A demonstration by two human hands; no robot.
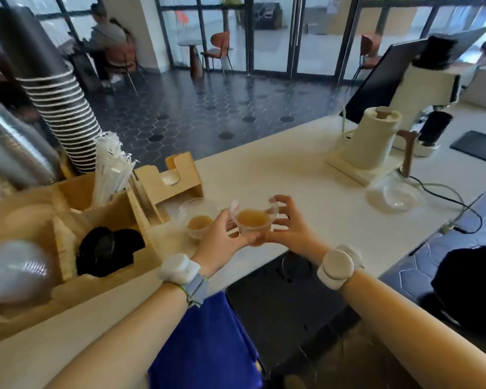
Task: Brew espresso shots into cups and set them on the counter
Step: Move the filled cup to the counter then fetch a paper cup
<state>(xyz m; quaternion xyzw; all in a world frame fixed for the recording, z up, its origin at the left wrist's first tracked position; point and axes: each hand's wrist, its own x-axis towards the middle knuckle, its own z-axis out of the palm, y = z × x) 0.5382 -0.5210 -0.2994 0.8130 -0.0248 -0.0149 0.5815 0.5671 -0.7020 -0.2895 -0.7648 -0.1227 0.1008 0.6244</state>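
left hand (220, 234): i grip the clear cup (253, 217) of espresso from below.
right hand (288, 226): fingers spread, touching that cup's side.
second cup (198, 220): on counter (292, 169), just left.

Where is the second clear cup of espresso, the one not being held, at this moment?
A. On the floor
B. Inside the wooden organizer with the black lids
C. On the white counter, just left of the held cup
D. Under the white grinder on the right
C: the second cup stands on the white counter beside the wooden organizer, just left of the held cup gripped by the left hand.
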